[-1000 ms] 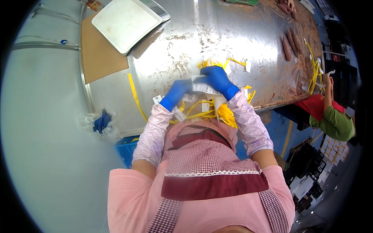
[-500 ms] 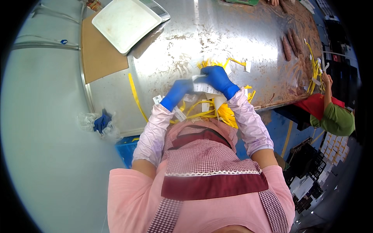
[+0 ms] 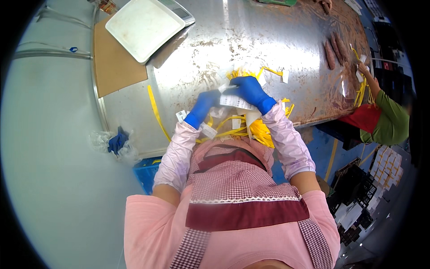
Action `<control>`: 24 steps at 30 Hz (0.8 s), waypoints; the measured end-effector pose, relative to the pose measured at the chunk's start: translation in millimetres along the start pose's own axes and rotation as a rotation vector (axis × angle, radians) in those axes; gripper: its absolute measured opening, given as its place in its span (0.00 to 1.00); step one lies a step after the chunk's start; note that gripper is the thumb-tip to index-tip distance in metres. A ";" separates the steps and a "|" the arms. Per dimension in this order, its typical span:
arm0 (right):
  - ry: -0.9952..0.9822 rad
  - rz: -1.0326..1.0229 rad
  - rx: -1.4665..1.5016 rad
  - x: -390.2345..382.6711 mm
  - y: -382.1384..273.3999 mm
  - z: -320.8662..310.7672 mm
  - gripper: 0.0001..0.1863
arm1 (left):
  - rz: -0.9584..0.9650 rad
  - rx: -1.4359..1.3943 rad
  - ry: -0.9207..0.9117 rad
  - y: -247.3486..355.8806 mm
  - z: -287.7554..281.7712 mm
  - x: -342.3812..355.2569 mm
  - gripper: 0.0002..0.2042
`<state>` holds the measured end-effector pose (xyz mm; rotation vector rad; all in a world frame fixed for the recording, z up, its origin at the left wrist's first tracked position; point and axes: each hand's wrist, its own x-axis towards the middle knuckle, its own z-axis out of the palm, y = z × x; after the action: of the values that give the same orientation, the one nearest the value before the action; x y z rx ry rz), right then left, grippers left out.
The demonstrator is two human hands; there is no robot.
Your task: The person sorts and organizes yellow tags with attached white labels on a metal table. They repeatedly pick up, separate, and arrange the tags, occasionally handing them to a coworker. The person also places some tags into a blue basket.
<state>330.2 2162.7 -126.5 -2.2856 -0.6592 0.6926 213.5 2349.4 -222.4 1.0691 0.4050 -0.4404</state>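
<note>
At the near edge of the steel table (image 3: 206, 45), my right hand (image 3: 251, 93) in a blue glove grips a strip of printed white labels (image 3: 234, 100), thumb and fingers closed on it. My left hand (image 3: 202, 104), also gloved and slightly blurred, pinches the left end of that strip. Below and around both hands lie yellow straps (image 3: 260, 132) with white tags (image 3: 208, 131), and another heap of yellow straps (image 3: 238, 72) sits just beyond my right hand. A single yellow strap (image 3: 154, 107) lies off to the left.
A white tray (image 3: 141, 29) on a scale, cardboard (image 3: 112, 71), crumpled plastic with blue gloves (image 3: 117, 142), sweet potatoes (image 3: 338, 49), a green container (image 3: 277, 2). At the right, a co-worker in green (image 3: 385, 116) reaches to other straps; a blue crate (image 3: 145, 175) stands below the table.
The co-worker's arm has moved upward along the straps at the right edge. My hands and label strip are nearly unchanged, shifted only very slightly.
</note>
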 end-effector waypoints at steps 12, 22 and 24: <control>0.102 0.298 0.602 -8.7 9.6 13.0 0.16 | 0.285 0.186 0.302 -20.1 28.3 9.9 0.17; 0.041 0.303 0.607 -33.8 44.1 8.9 0.22 | 0.500 1.242 0.823 22.4 20.2 70.1 0.17; 0.046 0.290 0.431 -35.6 40.8 6.4 0.21 | 0.484 1.299 0.749 25.5 23.5 76.8 0.17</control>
<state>311.0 2116.7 -148.6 -1.9993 -0.1332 0.8232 294.0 2327.4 -233.4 2.5478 0.4854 0.2442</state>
